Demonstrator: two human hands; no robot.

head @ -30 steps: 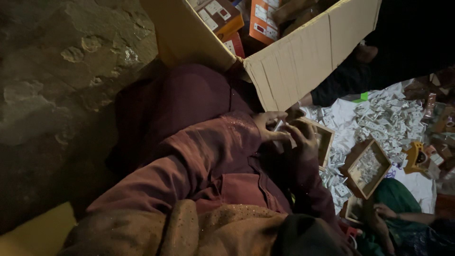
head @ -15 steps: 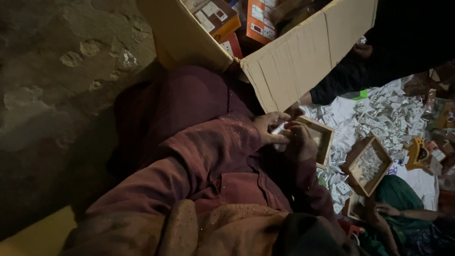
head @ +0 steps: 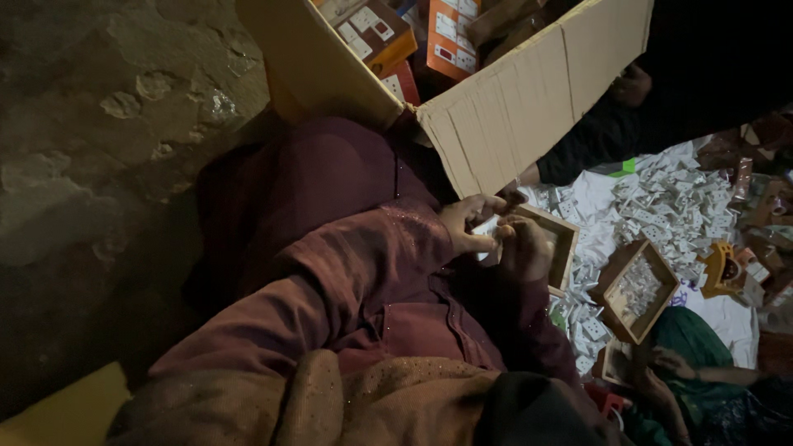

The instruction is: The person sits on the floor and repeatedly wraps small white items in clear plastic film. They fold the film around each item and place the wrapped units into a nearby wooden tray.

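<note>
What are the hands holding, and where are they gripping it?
Both the left hand and right hand pinch a small white piece between their fingertips, at its edges. What it is cannot be told.

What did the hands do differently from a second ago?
Hardly anything. The left hand and right hand stay together over the lap, working a small white piece between the fingers. The wooden tray beside them, the cardboard box and the second tray stayed put.

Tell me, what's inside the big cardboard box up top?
The big cardboard box holds small orange and tan packages, stacked near its open top. Its flaps hide whatever lies deeper, so the bottom cannot be seen.
</note>
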